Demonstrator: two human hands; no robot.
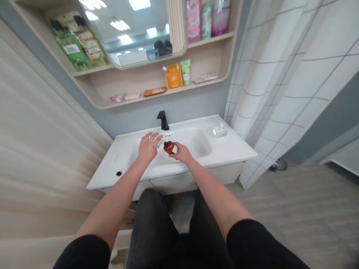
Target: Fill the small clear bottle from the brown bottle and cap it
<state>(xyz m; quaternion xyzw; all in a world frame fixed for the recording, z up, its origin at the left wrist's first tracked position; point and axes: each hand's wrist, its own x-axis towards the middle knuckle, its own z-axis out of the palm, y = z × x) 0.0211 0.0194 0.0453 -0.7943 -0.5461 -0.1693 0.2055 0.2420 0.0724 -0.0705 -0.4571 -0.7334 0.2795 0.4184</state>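
Note:
My right hand [183,153] is wrapped round an amber bottle [168,148] with a white label and a dark neck. The bottle is tilted over the white sink basin [200,144], its neck pointing towards my left hand [148,147]. At the fingertips of that hand is a small whitish thing [159,143], right by the bottle's neck. The fingers are bent around it and the thumb is mostly hidden, so its kind does not show. A black faucet [163,120] stands just behind both hands.
A small clear container [220,130] sits on the counter's right side, and a round black piece [119,173] lies at its left front. Above hangs a mirror shelf [129,80] with an orange pouch [174,76], a green tube [185,71] and several bottles. Curtains [258,74] flank the counter.

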